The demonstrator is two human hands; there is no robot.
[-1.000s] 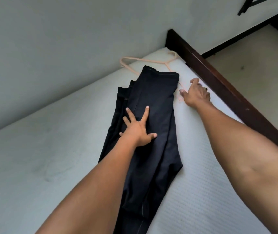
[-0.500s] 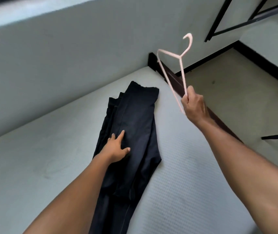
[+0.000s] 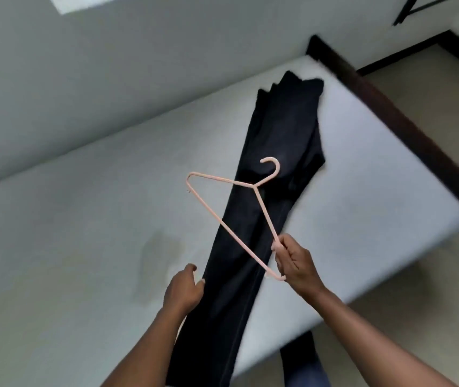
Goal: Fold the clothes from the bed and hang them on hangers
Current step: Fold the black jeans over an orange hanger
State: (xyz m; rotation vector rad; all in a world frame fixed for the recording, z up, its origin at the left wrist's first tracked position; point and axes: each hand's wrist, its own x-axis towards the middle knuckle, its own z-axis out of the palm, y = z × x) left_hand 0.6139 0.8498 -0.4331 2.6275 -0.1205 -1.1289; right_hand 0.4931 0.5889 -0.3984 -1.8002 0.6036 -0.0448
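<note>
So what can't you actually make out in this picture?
All in the head view.
Lower end of the dark trousers: cut off by the bottom edge, covered by the left forearm.
Whether the left hand grips the cloth: its own back hides the fingertips.
Black frame, top right: cut by the edge, blurred.
Stretch of the pink hanger: wrapped by the right hand.

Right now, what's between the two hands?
The black trousers, lying on the bed, stretch between the left hand and the right hand, which holds the hanger. The head view shows it.
</note>
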